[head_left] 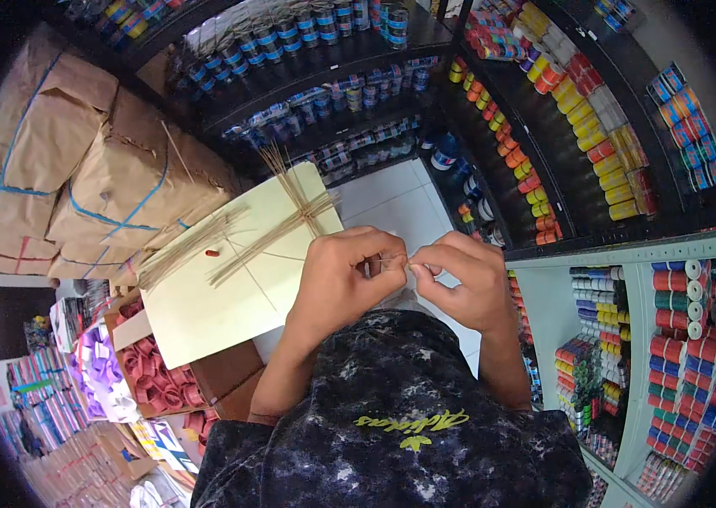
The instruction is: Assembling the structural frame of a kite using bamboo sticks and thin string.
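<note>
My left hand point(345, 271) and my right hand point(464, 275) meet in front of my chest, fingertips almost touching. Each is closed in a pinch of thumb and forefinger. Whatever lies between the fingertips is too small to make out. To the left of my hands, a pale yellow board point(197, 326) carries thin brown sticks. Some form a loose bundle point(184, 254); others cross in a tied-looking bunch point(303, 212) close to my left hand. A small red piece point(212, 252) lies among them, and a few single sticks are scattered on the board.
Large paper-wrapped parcels point(125, 182) with blue straps are stacked at the left. Beneath the board, a cardboard box point(231, 372) holds red rolls point(159, 372). Dark shelves point(358, 110) with spools stand ahead and to the right; a pale green shelf point(620, 262) is at the near right.
</note>
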`<action>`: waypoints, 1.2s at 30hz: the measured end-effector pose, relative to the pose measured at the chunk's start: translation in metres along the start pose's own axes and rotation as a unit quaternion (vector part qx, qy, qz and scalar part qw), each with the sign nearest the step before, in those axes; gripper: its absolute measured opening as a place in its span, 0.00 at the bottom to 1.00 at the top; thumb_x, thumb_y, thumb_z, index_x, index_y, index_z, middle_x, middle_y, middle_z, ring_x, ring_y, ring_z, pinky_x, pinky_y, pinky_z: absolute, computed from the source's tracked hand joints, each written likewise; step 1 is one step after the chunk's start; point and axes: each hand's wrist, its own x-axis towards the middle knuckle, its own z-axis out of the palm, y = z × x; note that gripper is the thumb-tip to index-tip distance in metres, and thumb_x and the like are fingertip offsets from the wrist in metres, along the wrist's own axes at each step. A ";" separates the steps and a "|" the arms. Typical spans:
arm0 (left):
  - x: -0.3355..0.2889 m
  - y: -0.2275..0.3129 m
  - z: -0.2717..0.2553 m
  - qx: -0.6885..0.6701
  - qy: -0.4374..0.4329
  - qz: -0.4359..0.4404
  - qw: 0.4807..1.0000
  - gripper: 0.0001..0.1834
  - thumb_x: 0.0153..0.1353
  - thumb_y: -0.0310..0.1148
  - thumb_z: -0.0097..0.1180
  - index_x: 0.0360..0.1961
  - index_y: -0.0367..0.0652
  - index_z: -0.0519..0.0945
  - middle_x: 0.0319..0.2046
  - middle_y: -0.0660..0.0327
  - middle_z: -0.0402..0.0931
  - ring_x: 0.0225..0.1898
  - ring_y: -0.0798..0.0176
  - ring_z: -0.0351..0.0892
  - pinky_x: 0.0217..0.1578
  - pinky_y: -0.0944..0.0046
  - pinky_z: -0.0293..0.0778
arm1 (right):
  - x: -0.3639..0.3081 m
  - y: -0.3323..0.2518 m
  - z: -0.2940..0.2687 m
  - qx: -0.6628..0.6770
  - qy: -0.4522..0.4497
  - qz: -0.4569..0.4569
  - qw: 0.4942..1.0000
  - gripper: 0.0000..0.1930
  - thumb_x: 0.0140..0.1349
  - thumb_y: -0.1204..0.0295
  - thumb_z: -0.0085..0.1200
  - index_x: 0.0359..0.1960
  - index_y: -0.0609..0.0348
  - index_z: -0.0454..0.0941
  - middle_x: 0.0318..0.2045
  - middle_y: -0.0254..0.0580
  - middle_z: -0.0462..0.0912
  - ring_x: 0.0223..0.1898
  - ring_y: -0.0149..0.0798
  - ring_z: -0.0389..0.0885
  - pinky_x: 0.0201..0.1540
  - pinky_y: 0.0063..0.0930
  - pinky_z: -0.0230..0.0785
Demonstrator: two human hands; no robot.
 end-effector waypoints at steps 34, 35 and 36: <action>-0.006 -0.009 -0.014 -0.017 -0.064 0.031 0.997 0.06 0.56 0.27 0.65 0.35 0.39 0.87 0.28 0.59 0.83 0.25 0.69 0.77 0.23 0.70 0.68 | -0.004 0.005 0.014 0.134 -0.017 0.103 0.985 0.05 0.57 0.77 0.63 0.35 0.60 0.83 0.23 0.36 0.73 0.23 0.30 0.73 0.26 0.26 0.64; -0.008 -0.010 -0.015 -0.016 -0.062 0.030 0.997 0.06 0.56 0.27 0.65 0.35 0.39 0.87 0.28 0.59 0.83 0.25 0.69 0.77 0.23 0.70 0.68 | -0.006 0.004 0.016 0.135 -0.018 0.102 0.985 0.05 0.57 0.77 0.63 0.35 0.60 0.83 0.23 0.36 0.73 0.23 0.30 0.73 0.26 0.26 0.64; -0.010 -0.012 -0.015 -0.029 -0.053 0.021 0.998 0.06 0.56 0.27 0.64 0.35 0.39 0.87 0.28 0.59 0.83 0.25 0.70 0.77 0.23 0.71 0.68 | -0.007 0.004 0.019 0.140 -0.016 0.104 0.984 0.04 0.57 0.77 0.63 0.34 0.60 0.83 0.22 0.36 0.72 0.22 0.30 0.72 0.25 0.26 0.64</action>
